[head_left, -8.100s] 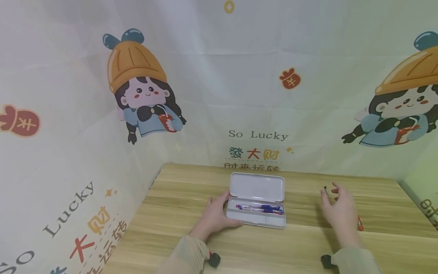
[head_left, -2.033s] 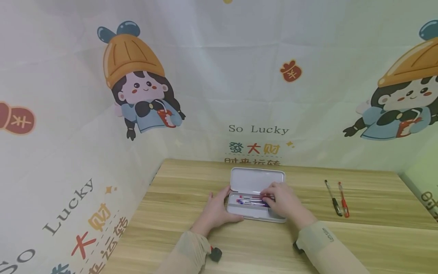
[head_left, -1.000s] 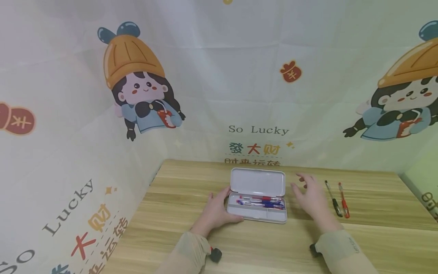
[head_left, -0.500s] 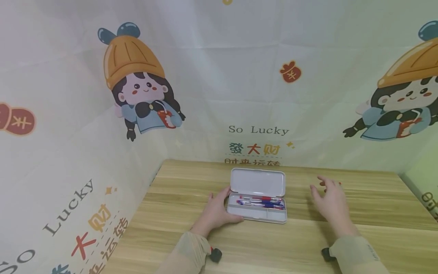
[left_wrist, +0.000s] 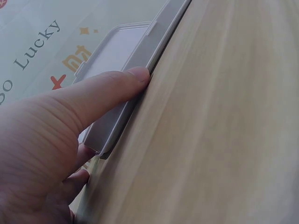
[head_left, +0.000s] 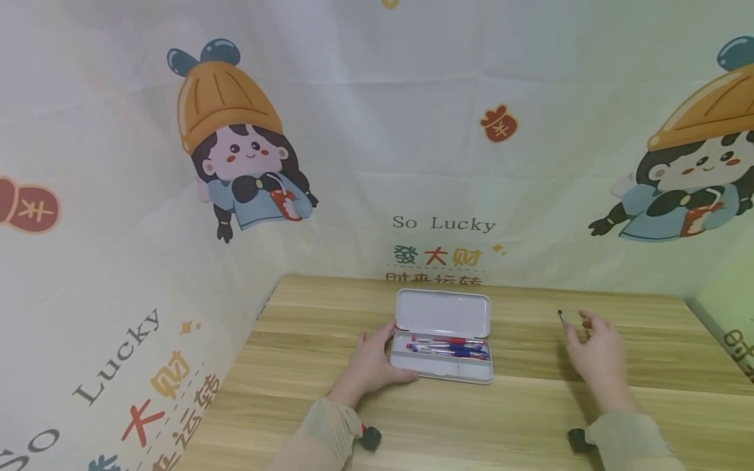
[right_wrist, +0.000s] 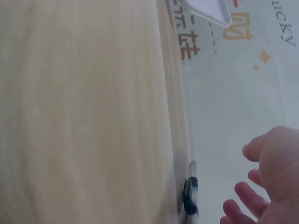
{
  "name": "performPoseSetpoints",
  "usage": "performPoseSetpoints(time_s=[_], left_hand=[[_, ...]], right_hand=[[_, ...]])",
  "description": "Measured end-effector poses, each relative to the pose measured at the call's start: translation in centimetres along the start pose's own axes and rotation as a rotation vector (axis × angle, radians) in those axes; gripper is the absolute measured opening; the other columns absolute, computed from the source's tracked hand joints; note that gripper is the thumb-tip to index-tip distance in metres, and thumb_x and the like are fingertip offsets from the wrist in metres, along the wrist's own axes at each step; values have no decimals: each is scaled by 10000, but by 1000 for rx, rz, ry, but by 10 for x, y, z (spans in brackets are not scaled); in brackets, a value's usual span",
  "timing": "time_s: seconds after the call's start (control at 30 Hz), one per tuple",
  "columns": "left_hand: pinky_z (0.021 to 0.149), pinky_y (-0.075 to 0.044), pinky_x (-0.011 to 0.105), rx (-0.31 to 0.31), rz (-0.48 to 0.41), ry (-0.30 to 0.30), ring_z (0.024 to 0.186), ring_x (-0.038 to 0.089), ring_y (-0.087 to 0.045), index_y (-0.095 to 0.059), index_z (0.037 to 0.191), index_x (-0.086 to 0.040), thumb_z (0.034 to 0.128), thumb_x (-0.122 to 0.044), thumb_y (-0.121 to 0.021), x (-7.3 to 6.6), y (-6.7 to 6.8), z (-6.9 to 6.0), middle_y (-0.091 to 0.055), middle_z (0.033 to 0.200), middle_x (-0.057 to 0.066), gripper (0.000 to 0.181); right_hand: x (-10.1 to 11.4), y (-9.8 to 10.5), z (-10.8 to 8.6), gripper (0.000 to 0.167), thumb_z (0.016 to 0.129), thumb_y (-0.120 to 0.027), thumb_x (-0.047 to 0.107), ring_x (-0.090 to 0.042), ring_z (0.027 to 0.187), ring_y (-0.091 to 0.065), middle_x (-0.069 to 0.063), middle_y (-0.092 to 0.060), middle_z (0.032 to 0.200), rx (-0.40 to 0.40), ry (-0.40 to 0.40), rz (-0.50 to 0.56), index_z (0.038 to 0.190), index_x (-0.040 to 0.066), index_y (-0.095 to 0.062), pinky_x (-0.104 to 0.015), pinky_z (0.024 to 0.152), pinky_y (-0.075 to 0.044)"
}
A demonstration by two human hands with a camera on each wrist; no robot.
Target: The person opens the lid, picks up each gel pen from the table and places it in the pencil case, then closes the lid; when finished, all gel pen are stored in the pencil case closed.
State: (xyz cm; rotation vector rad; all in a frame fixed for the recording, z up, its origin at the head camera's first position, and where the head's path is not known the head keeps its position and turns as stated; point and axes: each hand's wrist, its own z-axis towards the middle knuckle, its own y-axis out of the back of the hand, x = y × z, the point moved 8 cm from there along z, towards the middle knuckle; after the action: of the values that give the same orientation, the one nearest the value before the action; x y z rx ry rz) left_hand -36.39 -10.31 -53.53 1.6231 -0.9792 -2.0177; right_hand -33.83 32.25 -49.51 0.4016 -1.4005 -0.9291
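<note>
My left hand [head_left: 371,363] grips the left end of an open pencil case [head_left: 424,364], thumb along the front edge and fingers behind. The thumb also shows on the case wall [left_wrist: 110,123] in the left wrist view. Inside the long compartment lie a red pen [head_left: 456,341] and blue pens [head_left: 465,353]. To the right, my right hand [head_left: 602,356] hovers over the table with fingers parted, holding nothing. Beneath it is a black pen [head_left: 561,316], seen also as a dark-gripped pen [right_wrist: 190,198] in the right wrist view. The hand mostly hides the red pen on the table.
The case's lid [head_left: 443,313] stands raised at the back. The wooden table [head_left: 471,418] ends against a printed cloth [head_left: 353,163] hanging behind and to the left.
Two seconds ago my right hand was in the case at the red pen. It let go, then moved right over the black and red pens on the table. The left hand stays put.
</note>
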Motion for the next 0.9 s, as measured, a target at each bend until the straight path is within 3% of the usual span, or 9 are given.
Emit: performPoseSetpoints(time_s=[0.2,0.43,0.7,0.9], left_hand=[[1403,-36,713,-6,-8,-7,1601,360,-477,-397,1710,-201,667,-419,-1049,1,0,0,-541,1696,87,1250],[1407,-25,701,-11,-19,-11,1608,341,-470,-414,1700,-217,660,-431,-1047,1,0,1,-562,1680,60,1236],[1411,-25,692,-8,-15,-5,1614,344,-462,-410,1701,-209,666,-435,-1047,1,0,2,-554,1686,62,1237],[1413,-24,686,-5,-3,-1,1608,353,-469,-400,1708,-219,664,-446,-1045,1,0,1,-546,1692,66,1248]], right_hand=[[-19,7,1,620,1110,-518,313,-625,1297,-514,-420,-542,1425,-30,-64,-18,1559,-112,-465,-734,998,-518],[-37,8,1,707,1130,-496,378,-637,1299,-510,-448,-522,1461,44,-135,-59,1581,-155,-387,-739,1045,-498],[-46,12,-1,725,1103,-519,368,-624,1270,-569,-421,-556,1471,84,-174,-94,1567,-172,-386,-626,894,-580],[-51,11,0,722,1098,-517,366,-651,1339,-531,-400,-542,1530,126,-200,-143,1562,-174,-390,-696,1033,-539]])
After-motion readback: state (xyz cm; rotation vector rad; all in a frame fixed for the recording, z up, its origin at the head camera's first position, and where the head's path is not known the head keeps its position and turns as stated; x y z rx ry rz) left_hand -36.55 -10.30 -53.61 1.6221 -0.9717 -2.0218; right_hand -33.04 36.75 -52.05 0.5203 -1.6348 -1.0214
